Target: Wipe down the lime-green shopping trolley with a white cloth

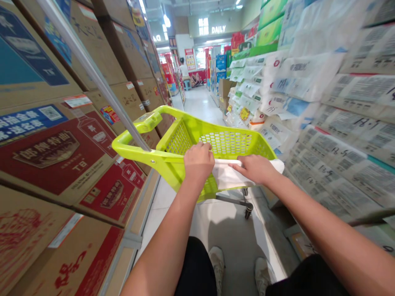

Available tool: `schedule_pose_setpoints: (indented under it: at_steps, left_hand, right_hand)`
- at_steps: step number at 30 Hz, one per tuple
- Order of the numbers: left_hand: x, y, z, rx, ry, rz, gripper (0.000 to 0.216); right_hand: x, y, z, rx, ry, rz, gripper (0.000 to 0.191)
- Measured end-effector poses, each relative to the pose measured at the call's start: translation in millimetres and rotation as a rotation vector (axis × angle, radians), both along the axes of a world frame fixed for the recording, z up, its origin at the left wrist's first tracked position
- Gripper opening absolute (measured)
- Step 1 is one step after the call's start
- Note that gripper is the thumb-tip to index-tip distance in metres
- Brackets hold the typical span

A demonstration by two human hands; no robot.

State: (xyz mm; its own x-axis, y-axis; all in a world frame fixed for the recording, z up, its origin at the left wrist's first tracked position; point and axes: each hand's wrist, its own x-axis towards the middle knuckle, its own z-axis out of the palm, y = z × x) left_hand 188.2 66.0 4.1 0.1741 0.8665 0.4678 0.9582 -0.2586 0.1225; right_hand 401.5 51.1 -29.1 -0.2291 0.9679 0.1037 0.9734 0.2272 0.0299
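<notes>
Left hand [199, 158] is clamped on the near rim of a green cart [169, 166], parked between boxes [58, 154] and packs [336, 160] — right hand [257, 168] lies over a white cover [230, 174] there, can't tell how tight.

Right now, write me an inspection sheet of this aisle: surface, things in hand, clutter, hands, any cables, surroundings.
Surface: pale tiled floor.
Things in hand: green cart; white item over its near edge, exact kind unclear.
Clutter: cardboard boxes stacked left, wrapped packs right.
Hands: left hand closed on the cart's edge; right hand lying on the white item.
Cables: nothing seen.
Surroundings: DAILY sign ahead; pale pole slanting towards the cart's side.
</notes>
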Motion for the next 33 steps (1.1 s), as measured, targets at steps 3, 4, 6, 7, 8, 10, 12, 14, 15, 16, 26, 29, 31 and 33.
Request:
schedule_pose_setpoints:
  at_steps: [3, 4, 6, 7, 8, 10, 12, 14, 15, 16, 26, 29, 31, 33]
  left_hand:
    - [-9.3, -4.8, 11.4, 0.045, 0.025, 0.038, 0.029]
    - [-13.4, -5.9, 14.7, 0.066, 0.037, 0.070, 0.030]
    - [-21.6, -6.6, 18.4, 0.054, 0.082, 0.118, 0.035]
    - [-24.7, -6.2, 18.4, 0.020, 0.117, 0.117, 0.040]
    - [-26.7, -5.6, 17.5, -0.021, 0.158, 0.101, 0.044]
    - [-27.2, -4.3, 14.0, -0.075, 0.226, 0.053, 0.052]
    - [-23.7, -3.9, 10.5, -0.067, 0.242, 0.029, 0.055]
    - [-18.2, -4.4, 8.4, -0.042, 0.236, 0.009, 0.055]
    - [-15.3, -4.8, 7.8, -0.037, 0.235, -0.001, 0.054]
    - [-12.6, -5.2, 7.4, -0.034, 0.235, -0.006, 0.052]
    - [-7.2, 0.3, 0.1, 0.041, 0.164, 0.096, 0.053]
    - [-12.3, 3.6, 0.4, 0.028, 0.185, 0.116, 0.051]
    - [-14.2, 5.3, 0.6, 0.028, 0.187, 0.130, 0.051]
    - [-14.0, 5.8, 0.6, 0.027, 0.179, 0.140, 0.052]
  right_hand:
    - [9.6, 3.3, -0.6, -0.019, -0.011, -0.006, 0.065]
    - [12.7, 3.9, -0.9, -0.017, -0.015, -0.008, 0.065]
    - [17.0, 4.1, -1.2, -0.012, -0.030, -0.021, 0.064]
    - [17.5, 3.5, -1.4, -0.009, -0.037, -0.025, 0.065]
    - [16.5, 2.6, -1.7, -0.001, -0.041, -0.025, 0.066]
    - [9.6, 0.2, -2.6, 0.038, -0.041, -0.009, 0.065]
    - [-3.3, -1.7, -3.4, 0.097, -0.017, 0.034, 0.062]
    - [-19.4, -2.3, -3.2, 0.148, 0.033, 0.100, 0.058]
    - [-27.4, -2.0, -2.5, 0.163, 0.065, 0.137, 0.056]
    - [-34.5, -1.3, -1.3, 0.171, 0.097, 0.171, 0.055]
    - [-12.2, 10.6, 2.8, 0.089, 0.101, -0.006, 0.062]
    - [10.1, 12.1, 1.8, 0.035, 0.103, -0.106, 0.064]
    - [18.5, 12.6, 2.7, 0.026, 0.129, -0.129, 0.065]
    - [19.5, 13.9, 4.6, 0.020, 0.138, -0.146, 0.067]
